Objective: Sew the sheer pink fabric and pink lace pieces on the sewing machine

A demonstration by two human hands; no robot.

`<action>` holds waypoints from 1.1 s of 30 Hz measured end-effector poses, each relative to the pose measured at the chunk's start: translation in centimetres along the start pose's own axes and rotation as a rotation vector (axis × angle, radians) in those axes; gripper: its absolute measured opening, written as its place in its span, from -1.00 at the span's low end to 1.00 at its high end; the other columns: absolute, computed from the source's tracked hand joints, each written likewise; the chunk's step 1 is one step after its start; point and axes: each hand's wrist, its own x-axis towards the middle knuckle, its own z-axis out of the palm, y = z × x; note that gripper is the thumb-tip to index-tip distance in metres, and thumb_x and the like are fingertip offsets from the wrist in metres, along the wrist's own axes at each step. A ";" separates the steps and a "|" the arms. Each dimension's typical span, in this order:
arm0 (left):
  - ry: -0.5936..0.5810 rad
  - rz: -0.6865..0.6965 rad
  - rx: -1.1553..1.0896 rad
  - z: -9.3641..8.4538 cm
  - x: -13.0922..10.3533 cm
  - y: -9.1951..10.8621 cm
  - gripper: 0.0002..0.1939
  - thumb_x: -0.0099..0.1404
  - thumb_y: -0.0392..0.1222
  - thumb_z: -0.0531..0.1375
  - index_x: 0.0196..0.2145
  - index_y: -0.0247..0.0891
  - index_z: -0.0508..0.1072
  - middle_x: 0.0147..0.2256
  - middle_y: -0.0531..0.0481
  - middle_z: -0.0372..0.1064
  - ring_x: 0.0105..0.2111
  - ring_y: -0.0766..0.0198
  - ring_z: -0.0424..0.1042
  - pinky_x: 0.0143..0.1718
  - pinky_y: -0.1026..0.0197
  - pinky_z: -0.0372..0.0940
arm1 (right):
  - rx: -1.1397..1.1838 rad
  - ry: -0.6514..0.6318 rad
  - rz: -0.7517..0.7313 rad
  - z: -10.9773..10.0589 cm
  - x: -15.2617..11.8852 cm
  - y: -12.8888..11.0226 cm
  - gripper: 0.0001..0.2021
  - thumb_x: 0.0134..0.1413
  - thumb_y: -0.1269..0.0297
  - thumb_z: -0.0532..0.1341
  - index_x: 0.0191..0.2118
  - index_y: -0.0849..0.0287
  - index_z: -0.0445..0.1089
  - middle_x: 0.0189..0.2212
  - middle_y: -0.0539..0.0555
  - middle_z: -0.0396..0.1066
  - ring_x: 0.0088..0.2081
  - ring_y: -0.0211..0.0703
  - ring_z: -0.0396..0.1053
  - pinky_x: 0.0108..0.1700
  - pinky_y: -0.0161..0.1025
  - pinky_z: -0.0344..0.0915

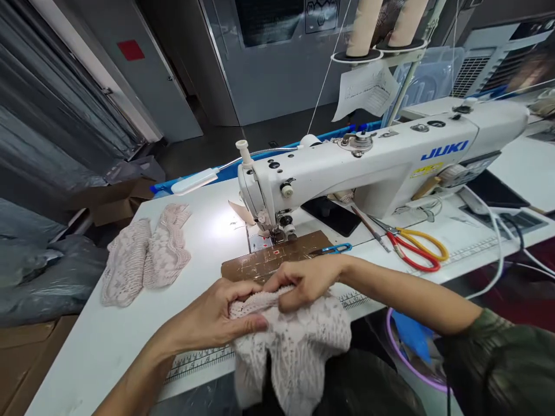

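Note:
Both hands grip a pale pink knitted garment (299, 341) at the table's front edge, its lower part hanging over my lap. My left hand (225, 315) pinches its bunched upper edge between thumb and fingers. Close beside it, my right hand (306, 280) has curled fingers closed on the same edge. Just beyond the hands lies a brown taped plate (247, 267), in front of the needle area of a white sewing machine (338, 173). Blue thread snips (332, 249) rest on that plate near my right wrist.
Folded pink knit pieces (145, 254) lie at the table's left. Red and yellow scissors (418, 248) and a dark phone (332, 215) sit under the machine arm. Thread cones (364, 29) stand behind. A measuring tape (199, 361) runs along the front edge. A purple-rimmed bin (392, 341) stands below right.

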 end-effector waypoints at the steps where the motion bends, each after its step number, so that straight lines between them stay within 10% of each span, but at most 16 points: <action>1: -0.011 -0.042 -0.032 -0.3 -0.2 -0.3 -0.60 0.32 0.20 0.19 -0.15 -0.15 0.56 -0.30 0.04 0.53 -0.35 0.21 0.45 -0.34 0.27 0.28 | 0.001 0.018 0.007 -0.6 -0.3 0.2 -0.79 0.14 0.33 0.16 -0.13 0.24 0.43 -0.39 -0.07 0.33 -0.38 -0.36 0.27 -0.34 -0.39 0.21; 9: 0.120 -0.367 -0.018 -3.1 -1.0 -6.5 -0.51 0.26 0.26 0.22 -0.14 -0.22 0.54 -0.28 -0.01 0.54 -0.43 0.21 0.46 -0.35 0.25 0.27 | -0.537 0.666 0.421 -2.9 2.1 1.8 -0.56 0.07 0.02 0.29 -0.02 0.23 0.49 -0.20 0.25 0.51 -0.10 0.14 0.43 -0.06 -0.04 0.29; 15: 0.207 -0.325 -0.141 -2.7 -2.2 -9.4 -0.42 0.16 0.22 0.31 0.01 -0.23 0.50 -0.21 -0.04 0.52 -0.30 0.22 0.43 -0.34 0.30 0.27 | -0.496 0.676 0.398 -2.8 1.6 3.3 -0.56 0.20 -0.08 0.18 0.01 0.12 0.49 0.07 0.22 0.46 0.06 0.12 0.41 0.07 -0.05 0.29; 25: 0.192 -0.171 -0.361 -2.5 -4.3 -11.2 -0.42 0.34 0.22 0.19 0.11 -0.26 0.47 -0.64 0.17 0.06 -0.64 0.42 -0.07 -0.63 0.29 -0.12 | -0.466 0.742 0.484 -3.3 0.8 5.1 -0.50 0.23 -0.15 0.13 -0.01 0.14 0.54 -0.25 0.15 0.55 -0.29 -0.06 0.40 -0.29 -0.19 0.24; 33: 0.591 -0.140 -0.156 0.4 -1.2 -10.3 -0.44 0.39 0.19 0.14 0.08 -0.35 0.46 -0.10 -0.17 0.48 -0.37 0.35 0.35 -0.38 0.27 0.26 | -0.300 0.655 0.438 -2.6 0.5 3.1 -0.52 0.08 0.05 0.33 0.09 0.12 0.49 -0.18 0.16 0.57 -0.21 -0.03 0.45 -0.20 -0.13 0.32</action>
